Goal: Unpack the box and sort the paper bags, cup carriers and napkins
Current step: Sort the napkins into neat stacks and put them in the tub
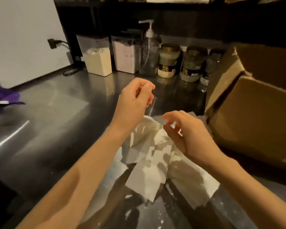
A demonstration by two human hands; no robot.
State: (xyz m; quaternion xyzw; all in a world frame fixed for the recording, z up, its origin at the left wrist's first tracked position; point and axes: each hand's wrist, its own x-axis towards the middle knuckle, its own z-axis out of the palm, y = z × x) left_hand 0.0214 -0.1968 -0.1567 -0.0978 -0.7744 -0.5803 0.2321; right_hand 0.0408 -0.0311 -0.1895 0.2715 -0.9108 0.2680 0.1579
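At frame centre, the left hand (135,98) pinches a clear plastic strip (151,106) above the napkins (155,166); right hand (185,134) curled beside it, grip unclear; box (248,113) at right

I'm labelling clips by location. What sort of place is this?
Probably a cafe or restaurant prep area: a steel counter, with clear tubs of powder, a pump bottle and labelled jars lined up along its back.
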